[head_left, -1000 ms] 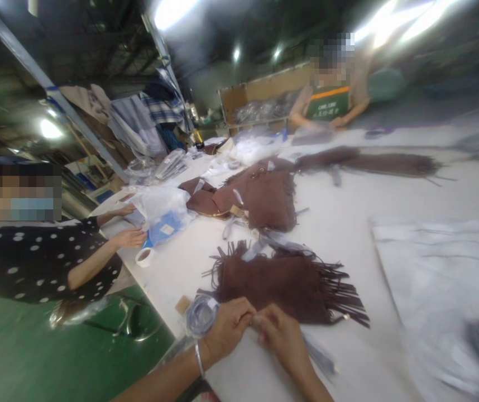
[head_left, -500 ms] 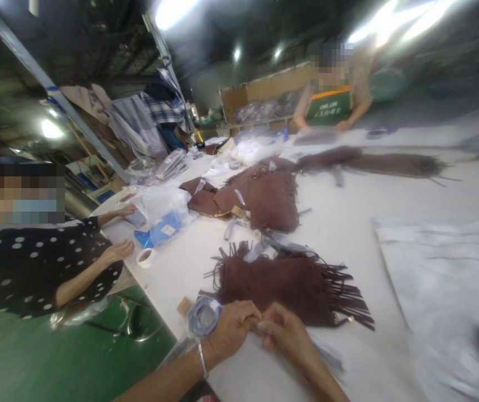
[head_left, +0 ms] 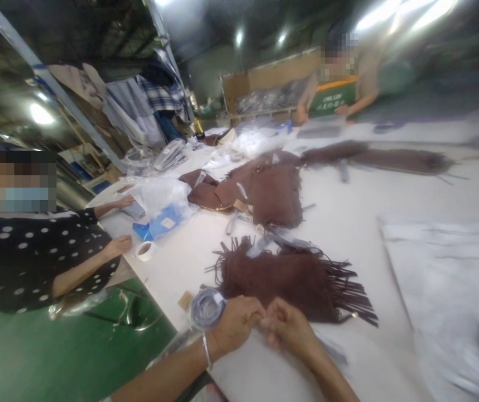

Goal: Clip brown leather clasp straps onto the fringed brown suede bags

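My left hand [head_left: 237, 326], with a silvery bracelet at its wrist, is closed, thumb and fingers pinched together. My right hand [head_left: 287, 329] is pinched just beside it, the fingertips of both meeting. Whatever they hold is too small and blurred to name. Right behind the hands lies a dark brown fringed bag [head_left: 279, 285], its fringe spread to both sides. A coiled grey strap [head_left: 206, 308] lies against the back of my left hand, near a small tan tag [head_left: 185, 300].
More brown bags [head_left: 275, 192] lie further back. At left, a person in a dotted top [head_left: 34, 257] sits near a tape roll [head_left: 145, 251] and a blue packet [head_left: 167, 220]. Another person in a green apron [head_left: 334, 100] works across the table. White sheets [head_left: 453, 268] lie at right.
The view has shifted slightly. Both my hands stay pinched together in nearly the same place. The person across the table has raised one hand a little.
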Motion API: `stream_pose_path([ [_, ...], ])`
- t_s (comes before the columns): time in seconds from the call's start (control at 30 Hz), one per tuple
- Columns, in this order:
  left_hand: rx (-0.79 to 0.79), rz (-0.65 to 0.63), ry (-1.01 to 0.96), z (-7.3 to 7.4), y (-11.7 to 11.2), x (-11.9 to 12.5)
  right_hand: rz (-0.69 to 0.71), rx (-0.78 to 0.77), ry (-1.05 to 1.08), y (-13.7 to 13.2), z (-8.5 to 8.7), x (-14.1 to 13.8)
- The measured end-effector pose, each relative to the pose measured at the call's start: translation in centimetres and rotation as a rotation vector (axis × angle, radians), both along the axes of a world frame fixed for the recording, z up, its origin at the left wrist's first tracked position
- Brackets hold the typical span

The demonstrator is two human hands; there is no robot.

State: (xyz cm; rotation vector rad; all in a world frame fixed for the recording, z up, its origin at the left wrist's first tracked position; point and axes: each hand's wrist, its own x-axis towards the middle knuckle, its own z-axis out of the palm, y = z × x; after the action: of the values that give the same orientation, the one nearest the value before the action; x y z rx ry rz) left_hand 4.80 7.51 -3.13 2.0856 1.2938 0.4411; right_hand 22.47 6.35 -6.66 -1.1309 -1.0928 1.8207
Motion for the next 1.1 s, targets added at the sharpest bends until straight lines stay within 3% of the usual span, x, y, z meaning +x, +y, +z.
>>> stream_pose_path([
  [0.33, 0.031, -0.012, 0.036, 0.0, 0.2, -0.1, -0.089, 0.008, -0.086, -0.2, 0.5, -0.6],
  [0.5, 0.093, -0.054, 0.054, 1.5, -0.5, -0.2, -0.138, 0.079, -0.127, -1.0, 1.6, -1.4],
  [0.6, 0.153, -0.068, 0.062, 2.9, -1.3, -2.5, -0.206, 0.132, -0.134, -2.4, 2.0, -1.3],
  [0.8, 0.193, 0.133, 0.228, 3.9, -2.2, -10.0, -0.463, 0.142, -0.205, -7.0, 2.5, -1.2],
  [0.9, 0.177, 0.116, 0.315, 3.8, -2.1, -11.3, -0.491, 0.152, -0.234, -9.5, 2.8, -3.6],
  [1.1, 0.177, 0.045, 0.424, 4.3, -1.5, -11.7, -0.321, 0.125, -0.234, -12.0, 1.0, -10.6],
])
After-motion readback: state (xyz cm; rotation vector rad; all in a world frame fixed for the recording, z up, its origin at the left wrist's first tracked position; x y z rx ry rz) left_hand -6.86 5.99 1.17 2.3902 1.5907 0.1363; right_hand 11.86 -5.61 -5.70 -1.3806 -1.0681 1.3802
